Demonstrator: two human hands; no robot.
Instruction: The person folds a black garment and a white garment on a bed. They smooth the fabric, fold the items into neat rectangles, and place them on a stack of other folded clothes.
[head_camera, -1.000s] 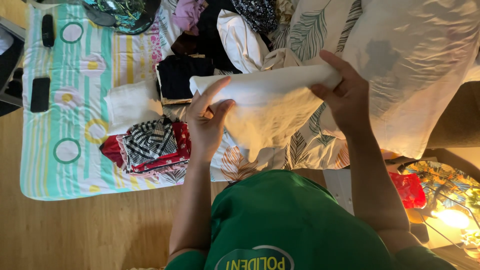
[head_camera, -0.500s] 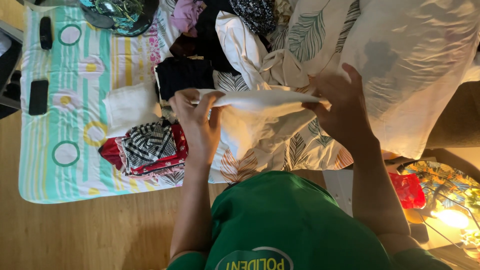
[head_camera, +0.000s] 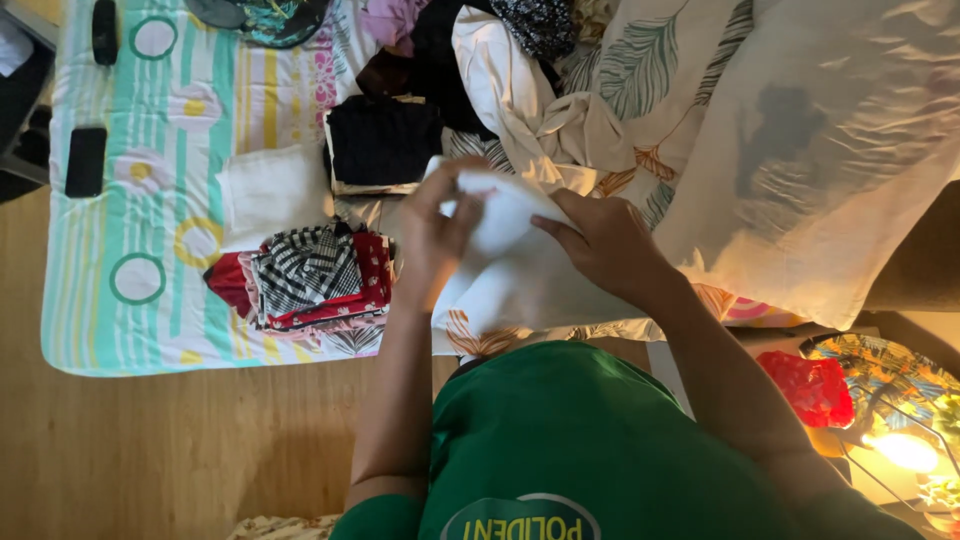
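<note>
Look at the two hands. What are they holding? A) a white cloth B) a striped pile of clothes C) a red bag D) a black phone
A: the left hand and the right hand both grip the white cloth between them, while the striped pile of clothes lies untouched to the side.

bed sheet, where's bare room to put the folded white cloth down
Bare striped sheet lies between the black phone and the white folded piece, and along the near edge below the checked pile. Crowded: dark clothes and the heap beyond both hands.
</note>
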